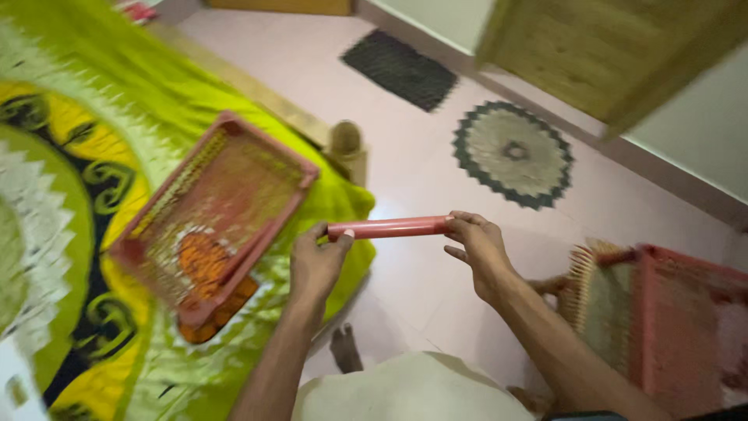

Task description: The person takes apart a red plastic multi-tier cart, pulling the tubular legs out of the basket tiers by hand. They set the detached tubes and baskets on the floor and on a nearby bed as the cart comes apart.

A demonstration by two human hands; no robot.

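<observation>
A short red tube (389, 228) is held level in front of me, one end in each hand. My left hand (318, 265) pinches its left end with thumb and fingers. My right hand (477, 248) grips the right end. To the left, a red plastic mesh tray (214, 214) lies tilted on a bed covered with a yellow-green patterned sheet (93, 140); something orange shows under the tray's near corner.
A red plastic basket-like frame with a woven piece (662, 320) stands on the pink floor at the right. A round mat (513, 153) and a dark rectangular mat (400, 68) lie farther off near a wooden door (608, 54). The bed's wooden corner post (347, 144) is close.
</observation>
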